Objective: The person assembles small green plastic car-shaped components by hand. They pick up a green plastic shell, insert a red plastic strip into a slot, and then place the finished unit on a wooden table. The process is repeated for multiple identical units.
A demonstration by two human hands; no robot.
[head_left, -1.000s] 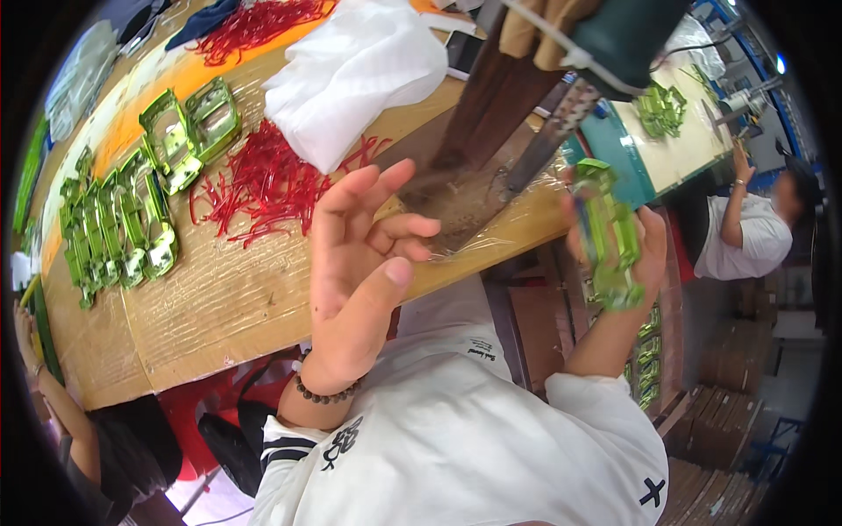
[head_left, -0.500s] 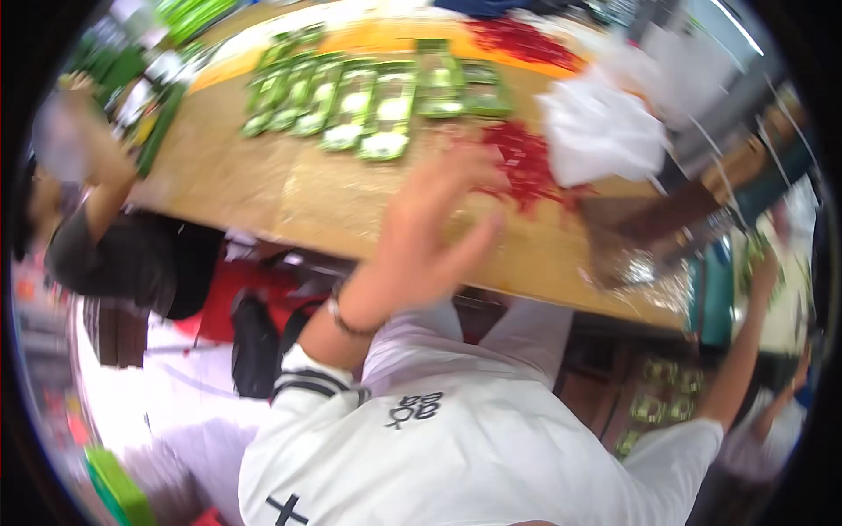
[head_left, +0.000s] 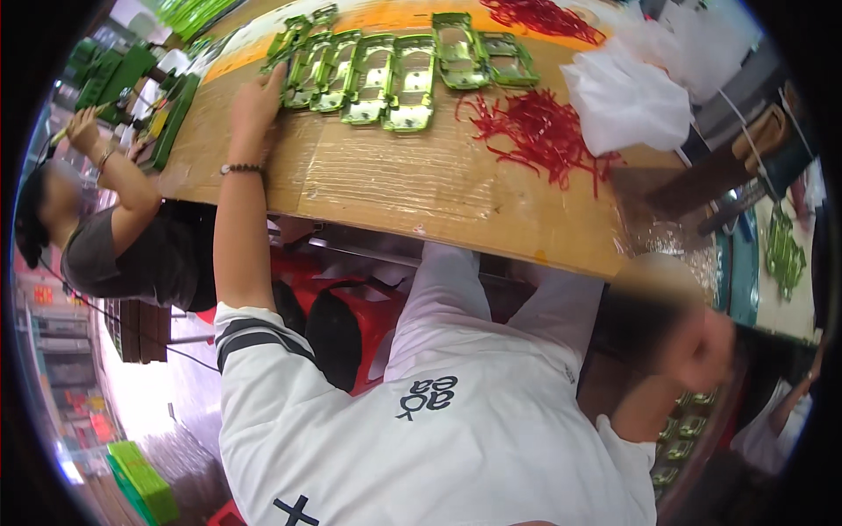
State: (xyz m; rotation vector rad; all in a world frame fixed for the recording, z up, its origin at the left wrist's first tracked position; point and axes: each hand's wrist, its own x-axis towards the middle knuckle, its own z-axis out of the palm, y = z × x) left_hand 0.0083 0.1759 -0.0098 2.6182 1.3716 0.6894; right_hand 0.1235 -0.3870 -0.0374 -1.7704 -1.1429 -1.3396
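My left hand [head_left: 256, 110] is at the left end of a row of shiny green plastic shells [head_left: 410, 86], shaped like toy car bodies with open windows. Its fingers are stretched out against the side of the leftmost shell; the fingertips are partly hidden. My right hand [head_left: 704, 349] is off the table's near edge at the lower right, smeared by motion. A dark blurred shape [head_left: 645, 320] is next to it, too unclear to name. Two more green shells [head_left: 458, 53] stand at the row's right end, beside a heap of thin red strips [head_left: 539, 127].
White plastic bags [head_left: 627, 101] and a dark bar [head_left: 688, 184] are on the table's right. A second heap of red strips [head_left: 548, 19] lies farther back. At left, a person [head_left: 132, 245] works by a green machine [head_left: 114, 79]. More green shells [head_left: 680, 450] lie low at right.
My left hand has moved from over the middle of the table to the left end of the row. My right hand has swung back from the far right toward my body.
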